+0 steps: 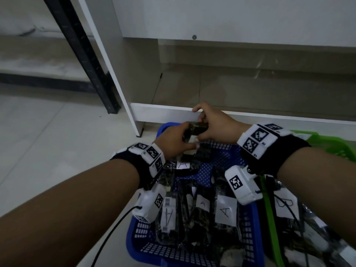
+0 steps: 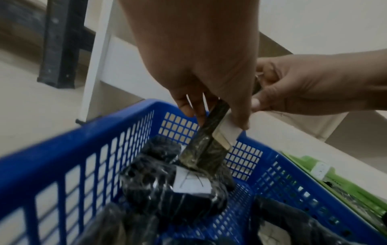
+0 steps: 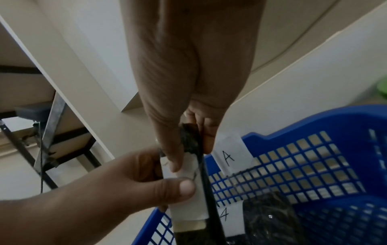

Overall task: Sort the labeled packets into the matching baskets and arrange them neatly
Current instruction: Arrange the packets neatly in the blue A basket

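Both hands hold one dark packet [image 1: 196,128] with a white label above the far end of the blue basket [image 1: 252,224]. My left hand [image 1: 178,140] grips its near end, thumb on the label [image 3: 188,195]. My right hand [image 1: 213,126] pinches the far end [image 3: 190,140]. In the left wrist view the packet [image 2: 207,145] hangs edge-on over a packet labeled A [image 2: 188,181]. Several dark packets labeled A [image 1: 225,211] lie in the blue basket. A label A [image 3: 229,158] is stuck on the basket's rim.
A green basket [image 1: 331,143] stands right of the blue one, with packets [image 1: 285,207] in it, one label reading B. A white shelf board [image 1: 163,112] runs just behind the baskets. A black metal post [image 1: 81,54] stands at the left on the pale tiled floor.
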{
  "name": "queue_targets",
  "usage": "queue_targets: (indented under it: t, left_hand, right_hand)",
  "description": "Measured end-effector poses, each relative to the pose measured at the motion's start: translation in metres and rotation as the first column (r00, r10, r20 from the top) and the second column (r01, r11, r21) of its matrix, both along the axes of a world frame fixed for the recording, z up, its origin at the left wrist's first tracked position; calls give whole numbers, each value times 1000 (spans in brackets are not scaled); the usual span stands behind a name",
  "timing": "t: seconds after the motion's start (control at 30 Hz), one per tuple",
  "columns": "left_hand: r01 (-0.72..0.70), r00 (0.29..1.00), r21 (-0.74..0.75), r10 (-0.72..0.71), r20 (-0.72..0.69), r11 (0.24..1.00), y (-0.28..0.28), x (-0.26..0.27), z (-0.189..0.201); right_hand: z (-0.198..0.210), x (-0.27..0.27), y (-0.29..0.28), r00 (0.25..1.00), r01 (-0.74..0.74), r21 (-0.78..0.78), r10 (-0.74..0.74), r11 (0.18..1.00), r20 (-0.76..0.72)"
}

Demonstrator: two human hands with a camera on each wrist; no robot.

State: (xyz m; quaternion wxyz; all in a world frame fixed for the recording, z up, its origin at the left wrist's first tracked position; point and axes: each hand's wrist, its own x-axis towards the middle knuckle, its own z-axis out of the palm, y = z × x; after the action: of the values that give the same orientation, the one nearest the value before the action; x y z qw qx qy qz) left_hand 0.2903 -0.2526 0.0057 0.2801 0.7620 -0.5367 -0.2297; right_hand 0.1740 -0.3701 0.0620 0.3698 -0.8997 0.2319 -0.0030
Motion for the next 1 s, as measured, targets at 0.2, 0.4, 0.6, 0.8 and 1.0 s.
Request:
queue_targets:
  t: [0.2,0.4,0.6,0.8,1.0]
  left_hand:
    - [-220,959,-104,195,-206,970,2,6,-2]
    - [-414,867,-80,366,-339,907,3,8,-10]
    - [-369,919,14,362,154,930,0,9,-8]
    - [-132,733,247,-73,677,960,13,11,-14]
    - [171,691,431,-420,588,886,16,7,-17]
  right_hand:
    - [-13,-27,-11,912,-24,22,30,999,-408]
    - [-48,-51,13,672,-295,-13,198,955,-714]
    - [-25,-40,-22,813,-126,-7,99,992,-574]
    - [-30,-45,-41,896,-4,-49,-18,999,-443]
    - [-58,-53,-39,958,26,-267,-101,963,-269]
